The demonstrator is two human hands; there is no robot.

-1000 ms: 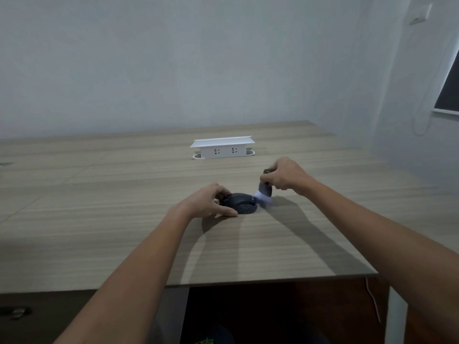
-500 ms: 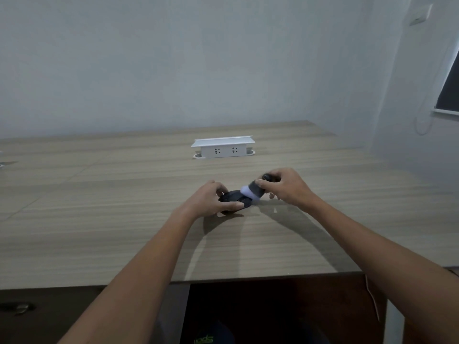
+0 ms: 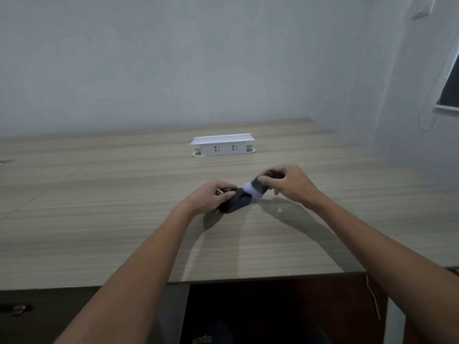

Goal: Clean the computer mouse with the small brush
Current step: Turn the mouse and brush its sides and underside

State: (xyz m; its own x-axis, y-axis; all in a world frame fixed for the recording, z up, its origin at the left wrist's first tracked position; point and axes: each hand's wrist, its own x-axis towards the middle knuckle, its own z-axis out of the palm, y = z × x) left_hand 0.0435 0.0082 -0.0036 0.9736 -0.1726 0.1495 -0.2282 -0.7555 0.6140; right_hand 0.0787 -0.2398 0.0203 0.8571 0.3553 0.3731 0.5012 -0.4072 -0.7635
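Observation:
A dark computer mouse (image 3: 237, 202) lies on the wooden desk (image 3: 124, 219), tipped up on its side. My left hand (image 3: 211, 196) grips its left end, fingers curled over the top. My right hand (image 3: 289, 182) holds a small dark brush (image 3: 257, 188) with pale bristles. The bristle tuft rests against the mouse's upper right edge. The brush handle is mostly hidden inside my right fingers.
A white pop-up socket box (image 3: 223, 145) stands on the desk behind the mouse. The desk's front edge (image 3: 248, 278) runs below my forearms, with a dark drawer front and handle (image 3: 18, 307) at lower left. A wall and window (image 3: 449, 78) are at the right.
My right hand has swung the brush from the mouse's right side up onto its top edge. My left hand has tilted the mouse up on its side.

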